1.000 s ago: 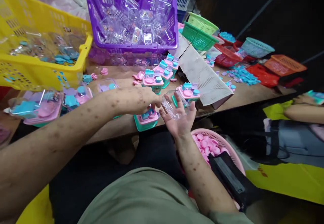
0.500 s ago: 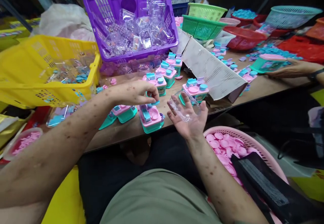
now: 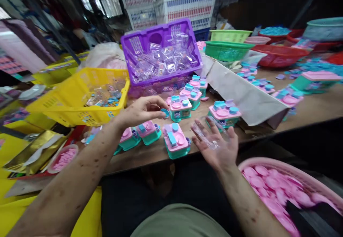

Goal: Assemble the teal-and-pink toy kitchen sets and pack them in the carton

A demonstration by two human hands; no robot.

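Note:
My left hand [image 3: 146,111] pinches a small round blue plastic piece [image 3: 165,113] between thumb and fingers, above the table. My right hand [image 3: 218,144] is palm up, fingers spread and slightly curled, with a clear plastic shell [image 3: 205,137] resting across it. Between and below the hands stands a toy kitchen set [image 3: 177,140] with a pink top and turquoise base. Behind it is a similar toy set [image 3: 180,107], close to my left fingertips. Another toy set [image 3: 224,113] stands just beyond my right fingers.
A purple crate [image 3: 162,81] of clear plastic packs is tilted at the back. A yellow basket [image 3: 80,114] stands at left. A white cardboard piece [image 3: 233,90] leans right of the toy sets. Pink discs fill a pink basket [image 3: 316,183] at lower right, below the table edge.
The view has shifted, so things appear lower and more to the right. A co-worker's hand that held a toy set at right is out of view. My hands keep their pieces.

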